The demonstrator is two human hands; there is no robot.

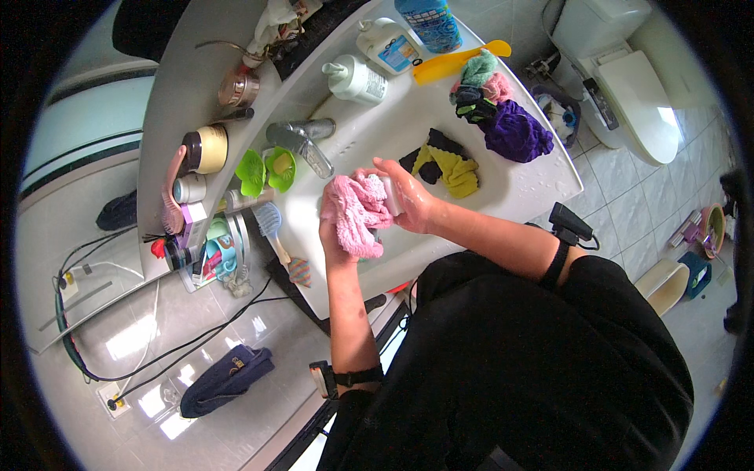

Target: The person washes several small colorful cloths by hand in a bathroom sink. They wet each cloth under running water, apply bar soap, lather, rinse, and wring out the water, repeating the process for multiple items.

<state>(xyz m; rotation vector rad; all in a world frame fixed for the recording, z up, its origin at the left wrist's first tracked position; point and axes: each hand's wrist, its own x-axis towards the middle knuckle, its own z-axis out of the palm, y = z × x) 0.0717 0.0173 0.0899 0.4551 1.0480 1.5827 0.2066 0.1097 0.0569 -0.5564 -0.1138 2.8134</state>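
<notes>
Over the white sink (314, 271), my left hand (336, 242) is wrapped round a bunched pink towel (357, 210), its fingers mostly hidden under the cloth. My right hand (416, 202) is closed on a small white bar, apparently soap (392, 196), pressed against the towel's right side. That hand looks wet. Down in the basin lies a yellow and black cloth (454, 169). The chrome faucet (302, 145) reaches over the basin just beyond my left hand.
On the right rim lie a purple cloth (516, 132) and a green cloth (478, 69). A white pump bottle (355, 79), a white jug (389, 45) and a blue bottle (430, 25) line the back. Left are green soap dishes (251, 173) and a brush (269, 222).
</notes>
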